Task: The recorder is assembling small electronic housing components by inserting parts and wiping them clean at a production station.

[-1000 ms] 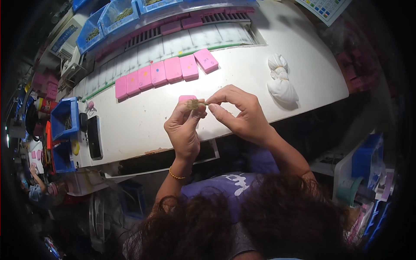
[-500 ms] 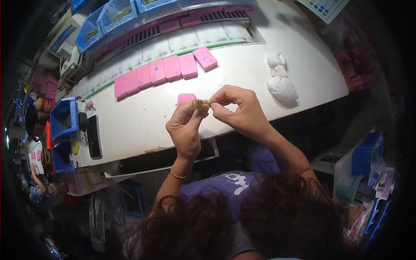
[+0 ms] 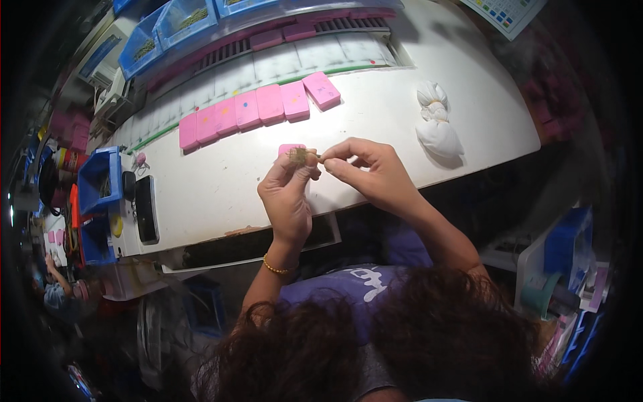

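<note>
My left hand [image 3: 288, 197] is closed in a pinch over the white worktable, gripping a small bristly greenish-brown bundle [image 3: 297, 157] whose thin tips fan out. The kind of thing in the bundle is too small to make out. Fingertips of my right hand [image 3: 375, 169] pinch together at the bundle's right end, where a short dark stub shows between the two hands. Just behind my left fingers a pink block [image 3: 288, 147] lies on the table, partly hidden by them.
A row of pink blocks [image 3: 270, 106] lies farther back. A tied white cloth pouch [image 3: 439, 130] sits to the right. On the left are a dark phone [image 3: 146, 210] and blue bins [image 3: 100, 179]. More blue bins [image 3: 185, 25] stand along the back. Another person [image 3: 57, 295] works at far left.
The bundle has tilted, its bristly tips pointing more up and left. My right fingertips have shifted slightly left and down. The whole view has moved a little.
</note>
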Demonstrator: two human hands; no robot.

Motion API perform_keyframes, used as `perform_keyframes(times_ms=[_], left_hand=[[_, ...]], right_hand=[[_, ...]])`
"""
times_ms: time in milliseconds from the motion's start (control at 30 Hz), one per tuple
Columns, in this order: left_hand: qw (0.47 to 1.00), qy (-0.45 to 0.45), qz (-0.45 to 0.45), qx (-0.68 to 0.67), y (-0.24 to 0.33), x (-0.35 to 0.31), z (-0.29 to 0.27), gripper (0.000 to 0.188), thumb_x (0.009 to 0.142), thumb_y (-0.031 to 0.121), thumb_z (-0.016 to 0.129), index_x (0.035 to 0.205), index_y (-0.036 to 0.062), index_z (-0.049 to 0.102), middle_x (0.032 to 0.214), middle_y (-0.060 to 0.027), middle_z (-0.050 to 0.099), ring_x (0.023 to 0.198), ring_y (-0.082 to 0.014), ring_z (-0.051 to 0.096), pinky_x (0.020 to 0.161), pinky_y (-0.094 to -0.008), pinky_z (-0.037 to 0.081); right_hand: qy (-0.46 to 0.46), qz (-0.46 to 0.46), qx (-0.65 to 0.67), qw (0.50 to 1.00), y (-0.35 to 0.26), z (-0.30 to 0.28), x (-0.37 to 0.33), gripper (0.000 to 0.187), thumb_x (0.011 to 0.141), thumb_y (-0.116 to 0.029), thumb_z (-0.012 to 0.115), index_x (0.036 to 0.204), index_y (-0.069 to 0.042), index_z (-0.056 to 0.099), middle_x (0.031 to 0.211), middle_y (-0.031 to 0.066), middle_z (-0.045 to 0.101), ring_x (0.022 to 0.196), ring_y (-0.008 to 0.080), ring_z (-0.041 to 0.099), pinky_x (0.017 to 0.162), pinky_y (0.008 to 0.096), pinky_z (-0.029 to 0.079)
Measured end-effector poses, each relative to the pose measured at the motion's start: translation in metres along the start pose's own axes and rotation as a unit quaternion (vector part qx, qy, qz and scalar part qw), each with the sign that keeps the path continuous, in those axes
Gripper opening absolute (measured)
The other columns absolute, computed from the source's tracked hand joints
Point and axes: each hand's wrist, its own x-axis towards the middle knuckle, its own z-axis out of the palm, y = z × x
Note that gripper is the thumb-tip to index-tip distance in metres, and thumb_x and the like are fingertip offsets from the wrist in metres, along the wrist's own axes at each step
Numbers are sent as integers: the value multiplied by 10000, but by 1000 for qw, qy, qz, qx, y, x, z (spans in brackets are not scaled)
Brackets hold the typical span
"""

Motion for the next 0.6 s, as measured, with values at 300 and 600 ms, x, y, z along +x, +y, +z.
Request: perform_keyframes(times_ms=[300,600], left_hand=[[993,36,-63,-90,9,0,-4,154,888,56,707,1032,2,703,965,-57,687,844,-107,605,692,-259,461],[999,32,-13,-27,12,-2,0,149,881,79,724,1010,4,710,899,-23,672,787,-96,595,668,-238,456]], right_hand=[[-134,-110,-147,974,24,17,-49,99,807,-66,703,904,-47,706,827,106,654,772,281,633,690,367,512],[-8,-159,-149,976,16,19,-43,165,851,-19,703,1015,-15,714,746,106,673,606,170,636,572,283,504]])
